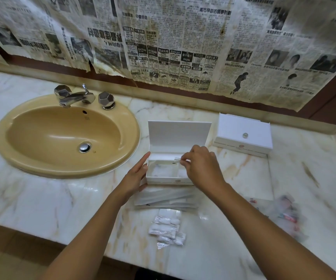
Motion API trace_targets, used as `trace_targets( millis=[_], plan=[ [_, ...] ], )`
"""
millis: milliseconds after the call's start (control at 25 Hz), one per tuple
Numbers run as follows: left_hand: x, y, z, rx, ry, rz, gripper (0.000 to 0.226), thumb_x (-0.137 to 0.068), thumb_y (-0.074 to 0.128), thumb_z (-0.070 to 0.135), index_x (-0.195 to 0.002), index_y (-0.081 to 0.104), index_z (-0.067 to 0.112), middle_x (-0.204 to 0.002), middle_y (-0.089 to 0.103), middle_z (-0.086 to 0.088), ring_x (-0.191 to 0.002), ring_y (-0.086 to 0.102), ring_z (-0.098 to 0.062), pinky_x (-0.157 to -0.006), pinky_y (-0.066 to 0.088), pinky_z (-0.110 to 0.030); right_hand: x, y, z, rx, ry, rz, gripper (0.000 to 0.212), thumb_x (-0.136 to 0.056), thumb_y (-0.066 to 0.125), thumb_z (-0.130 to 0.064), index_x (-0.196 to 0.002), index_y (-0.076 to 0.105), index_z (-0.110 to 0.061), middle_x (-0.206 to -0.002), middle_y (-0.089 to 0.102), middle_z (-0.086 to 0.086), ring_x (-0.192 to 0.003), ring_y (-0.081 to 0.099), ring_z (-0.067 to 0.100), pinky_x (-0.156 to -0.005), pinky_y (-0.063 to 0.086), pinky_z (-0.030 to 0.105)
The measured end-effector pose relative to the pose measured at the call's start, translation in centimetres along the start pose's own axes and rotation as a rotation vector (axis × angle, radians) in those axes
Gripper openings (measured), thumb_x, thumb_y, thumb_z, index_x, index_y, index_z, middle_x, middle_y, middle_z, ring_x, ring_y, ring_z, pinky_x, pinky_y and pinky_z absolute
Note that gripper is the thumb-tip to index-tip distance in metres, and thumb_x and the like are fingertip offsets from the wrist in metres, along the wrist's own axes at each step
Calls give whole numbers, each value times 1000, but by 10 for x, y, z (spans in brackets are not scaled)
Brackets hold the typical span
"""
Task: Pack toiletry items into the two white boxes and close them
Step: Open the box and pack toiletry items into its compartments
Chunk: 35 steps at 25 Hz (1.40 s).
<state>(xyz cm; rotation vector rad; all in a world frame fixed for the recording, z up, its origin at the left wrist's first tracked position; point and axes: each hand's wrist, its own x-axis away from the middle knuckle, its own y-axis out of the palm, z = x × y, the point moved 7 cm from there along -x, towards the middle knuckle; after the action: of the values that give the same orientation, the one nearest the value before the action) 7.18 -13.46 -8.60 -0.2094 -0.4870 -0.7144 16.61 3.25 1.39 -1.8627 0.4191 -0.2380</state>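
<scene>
Open white box (164, 172), worktop (42, 199) centre: left hand (136, 174) flat against its side, fingers extended; right hand (200, 164) fingers pinching small white packet (177, 159) above it.

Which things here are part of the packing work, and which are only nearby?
Part of the job: open white box, closed white box, small packet in right hand, left hand, cotton packets, flat sachets.
Only nearby: sink, tap, newspaper.
</scene>
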Motion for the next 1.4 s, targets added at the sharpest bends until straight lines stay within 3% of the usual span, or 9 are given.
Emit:
trace_targets(
  millis=[160, 320, 480, 720, 840, 1040, 1160, 1280, 1400],
  plan=[
    [1, 0, 0, 0, -13, 7, 39, -105, 37, 35, -128, 44, 65, -143, 50, 10, -127, 48, -6, -88, 49, -22, -14, 18, 25, 68, 68, -136, 15, -93, 61, -20, -94, 75, -15, -97, 62, 3, -96, 57, 23, -69, 41, 29],
    [0, -1, 0, 5, -9, 9, 39, -104, 37, 36, -128, 44, 66, -148, 45, 10, -131, 44, -9, -89, 47, -23, -15, 45, 29, 89, 106, -277, 12, -89, 64, -17, -89, 74, -11, -90, 68, 7, -83, 64, 27, -72, 55, 33],
    [2, 1, 1, 7, -7, 10, 39, -105, 37, 35, -129, 43, 64, -145, 45, 11, -124, 46, -7, -84, 48, -19, -16, 57, 32, 141, 158, -335, 10, -88, 59, -9, -79, 60, -5, -75, 56, 8, -73, 56, 30, -62, 43, 28],
    [0, 1, -2, 15, -21, 14, 40, -105, 37, 32, -125, 47, 65, -134, 58, 11, -118, 55, -1, -87, 49, -21, -18, 67, 34, -34, 246, -415, 17, -89, 56, -19, -78, 63, -9, -98, 71, 7, -90, 64, 27, -74, 51, 30],
    [-1, 0, -3, 21, -22, 13, 40, -105, 38, 33, -128, 46, 64, -142, 51, 10, -127, 49, -5, -88, 48, -23, -16, 76, 32, -49, 219, -492, 25, -93, 53, -21, -94, 72, -5, -103, 72, 6, -96, 64, 24, -81, 53, 31],
    [0, 0, -2, 11, -17, 9, 39, -105, 37, 34, -127, 45, 65, -144, 48, 10, -129, 47, -6, -93, 47, -25, -13, 70, 32, -56, 242, -455, 23, -91, 51, -19, -91, 73, -12, -97, 73, 2, -88, 66, 22, -78, 55, 32],
    [1, 1, -2, 9, -14, 5, 39, -105, 37, 33, -127, 45, 65, -140, 53, 11, -123, 51, -2, -88, 49, -22, -9, 46, 18, -37, 201, -284, 22, -88, 49, -17, -87, 71, -14, -89, 72, -1, -85, 66, 21, -75, 55, 33],
    [0, 1, -2, 10, -14, 10, 40, -105, 36, 33, -129, 44, 64, -141, 52, 12, -124, 50, -1, -84, 49, -21, 1, 17, -9, -105, 97, -117, 21, -93, 52, -23, -99, 71, -16, -96, 67, -1, -90, 62, 20, -76, 49, 30],
    [-1, 0, -3, 1, -9, 13, 40, -105, 36, 34, -128, 44, 65, -143, 50, 12, -128, 48, -6, -83, 49, -21, 19, 18, -35, -175, 39, -186, 21, -93, 54, -24, -106, 70, -19, -102, 66, -1, -94, 61, 19, -82, 50, 34]
  ],
)
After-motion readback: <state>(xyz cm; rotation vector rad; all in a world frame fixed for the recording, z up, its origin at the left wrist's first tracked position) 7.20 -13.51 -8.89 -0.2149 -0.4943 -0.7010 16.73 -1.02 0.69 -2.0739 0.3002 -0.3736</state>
